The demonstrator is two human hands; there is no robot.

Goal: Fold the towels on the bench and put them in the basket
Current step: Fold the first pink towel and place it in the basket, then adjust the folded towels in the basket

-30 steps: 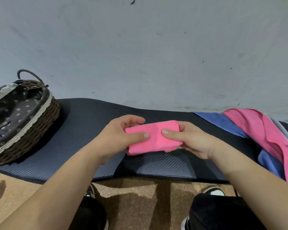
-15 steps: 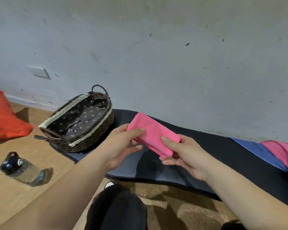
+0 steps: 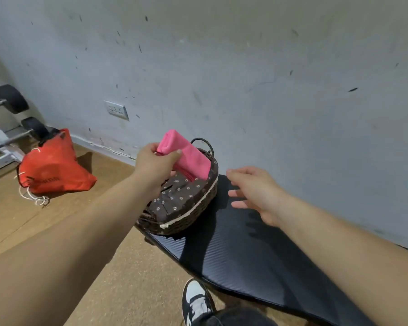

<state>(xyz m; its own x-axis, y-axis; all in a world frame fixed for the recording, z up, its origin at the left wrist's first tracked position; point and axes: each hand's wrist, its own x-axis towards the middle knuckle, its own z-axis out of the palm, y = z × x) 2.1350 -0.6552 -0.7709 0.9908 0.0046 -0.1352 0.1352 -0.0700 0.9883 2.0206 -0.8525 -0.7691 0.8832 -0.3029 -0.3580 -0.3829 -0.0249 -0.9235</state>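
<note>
Black padded bench (image 3: 257,260) runs along the wall. Red bag (image 3: 52,170) on the floor, well left of it. Wicker basket (image 3: 193,208) with dotted liner sits on the bench's left end. Folded pink towel (image 3: 189,158) tilted, lower end inside the basket. Left hand (image 3: 154,163) grips its upper end, thumb on top. Right hand (image 3: 257,191) hovers beside the basket, fingers spread, holding nothing.

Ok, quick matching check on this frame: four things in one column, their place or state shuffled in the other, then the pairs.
1 pink towel
2 right hand
3 basket
4 red bag

A on the floor by the wall
B on the end of the bench
C open, holding nothing, above the bench
D gripped by the left hand over the basket

Pairs: 1-D, 2-C, 3-B, 4-A
</note>
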